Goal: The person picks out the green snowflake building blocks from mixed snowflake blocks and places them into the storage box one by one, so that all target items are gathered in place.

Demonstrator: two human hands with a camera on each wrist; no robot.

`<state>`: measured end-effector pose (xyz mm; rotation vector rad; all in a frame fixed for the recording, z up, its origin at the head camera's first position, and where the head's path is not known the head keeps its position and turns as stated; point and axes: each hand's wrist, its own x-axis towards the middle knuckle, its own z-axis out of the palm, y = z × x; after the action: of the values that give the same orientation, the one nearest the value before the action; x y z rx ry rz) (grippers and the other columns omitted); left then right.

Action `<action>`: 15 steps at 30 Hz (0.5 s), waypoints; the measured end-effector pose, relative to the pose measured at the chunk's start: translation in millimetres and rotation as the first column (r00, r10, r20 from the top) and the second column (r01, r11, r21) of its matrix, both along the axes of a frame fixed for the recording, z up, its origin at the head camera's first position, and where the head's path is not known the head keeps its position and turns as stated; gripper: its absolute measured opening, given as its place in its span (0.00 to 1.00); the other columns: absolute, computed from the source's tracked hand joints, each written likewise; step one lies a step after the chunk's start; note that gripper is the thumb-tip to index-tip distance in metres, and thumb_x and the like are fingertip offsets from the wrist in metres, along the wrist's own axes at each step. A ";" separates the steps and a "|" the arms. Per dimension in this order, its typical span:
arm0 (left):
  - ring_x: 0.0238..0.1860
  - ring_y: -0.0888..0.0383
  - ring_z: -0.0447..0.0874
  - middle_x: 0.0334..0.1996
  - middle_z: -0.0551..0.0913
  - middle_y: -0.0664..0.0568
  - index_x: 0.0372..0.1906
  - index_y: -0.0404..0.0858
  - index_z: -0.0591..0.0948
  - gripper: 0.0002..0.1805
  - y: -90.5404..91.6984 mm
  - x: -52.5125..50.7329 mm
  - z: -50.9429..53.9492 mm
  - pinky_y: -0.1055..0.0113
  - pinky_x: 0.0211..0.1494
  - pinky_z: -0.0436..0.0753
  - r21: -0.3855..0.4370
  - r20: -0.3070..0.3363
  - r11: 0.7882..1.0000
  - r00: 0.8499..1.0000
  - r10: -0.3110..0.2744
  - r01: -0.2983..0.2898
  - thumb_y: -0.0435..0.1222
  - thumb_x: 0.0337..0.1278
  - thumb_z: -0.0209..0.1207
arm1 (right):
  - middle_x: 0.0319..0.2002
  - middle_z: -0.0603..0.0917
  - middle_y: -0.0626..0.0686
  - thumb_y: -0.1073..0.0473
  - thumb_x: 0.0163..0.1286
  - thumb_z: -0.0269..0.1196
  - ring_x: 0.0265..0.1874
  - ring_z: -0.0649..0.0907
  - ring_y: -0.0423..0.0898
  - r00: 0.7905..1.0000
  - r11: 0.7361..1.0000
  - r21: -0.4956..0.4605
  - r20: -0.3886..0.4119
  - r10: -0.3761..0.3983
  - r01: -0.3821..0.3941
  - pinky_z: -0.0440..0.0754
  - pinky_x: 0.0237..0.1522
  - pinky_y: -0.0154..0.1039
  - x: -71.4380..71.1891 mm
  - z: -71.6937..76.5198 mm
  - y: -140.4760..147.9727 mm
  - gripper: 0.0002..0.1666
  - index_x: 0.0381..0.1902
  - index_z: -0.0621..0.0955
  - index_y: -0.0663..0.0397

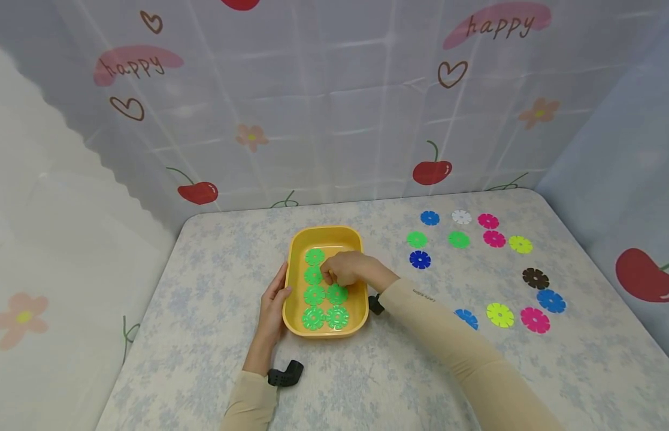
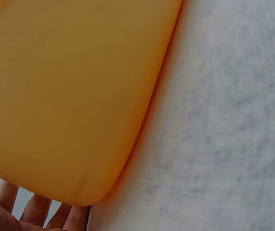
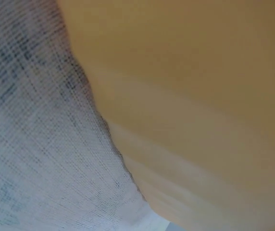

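Observation:
A yellow tray (image 1: pixel 327 334) sits on the cloth-covered table in the head view. Several green notched plastic discs (image 1: pixel 314 295) lie flat in it in two columns. At the tray's left side, my left hand (image 1: pixel 272 305) holds the wall, thumb at the rim and fingers along the outside; its fingers (image 2: pixel 35 210) also show below the tray in the left wrist view. My right hand (image 1: pixel 345 268) reaches over the right rim into the tray, fingers bent downward above the discs. Its fingertips are partly hidden, so a disc between them cannot be made out.
To the right lie loose notched discs, including a dark blue disc (image 1: pixel 420 260), a brown disc (image 1: pixel 536 278), a yellow disc (image 1: pixel 499 315) and a pink disc (image 1: pixel 535 320). The right sleeve (image 1: pixel 447 335) partly covers a blue disc (image 1: pixel 466 319). A patterned curtain (image 1: pixel 334 120) hangs behind the table.

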<state>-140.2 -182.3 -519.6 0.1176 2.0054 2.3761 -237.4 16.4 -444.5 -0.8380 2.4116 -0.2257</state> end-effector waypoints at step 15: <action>0.78 0.56 0.47 0.79 0.49 0.56 0.77 0.50 0.57 0.30 -0.9 -1.1 -3.0 0.76 0.68 0.69 0.004 -0.004 1.000 1.000 -0.003 0.003 0.34 0.75 0.44 | 0.38 0.82 0.55 0.70 0.67 0.60 0.35 0.79 0.46 1.000 0.883 -0.469 -0.002 0.013 -0.013 0.79 0.39 0.38 -13.3 36.4 49.0 0.11 0.47 0.80 0.58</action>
<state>-141.3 -183.2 -522.6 0.1257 2.0010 2.3802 -250.7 65.5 -408.1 -1.0587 2.3800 -0.8329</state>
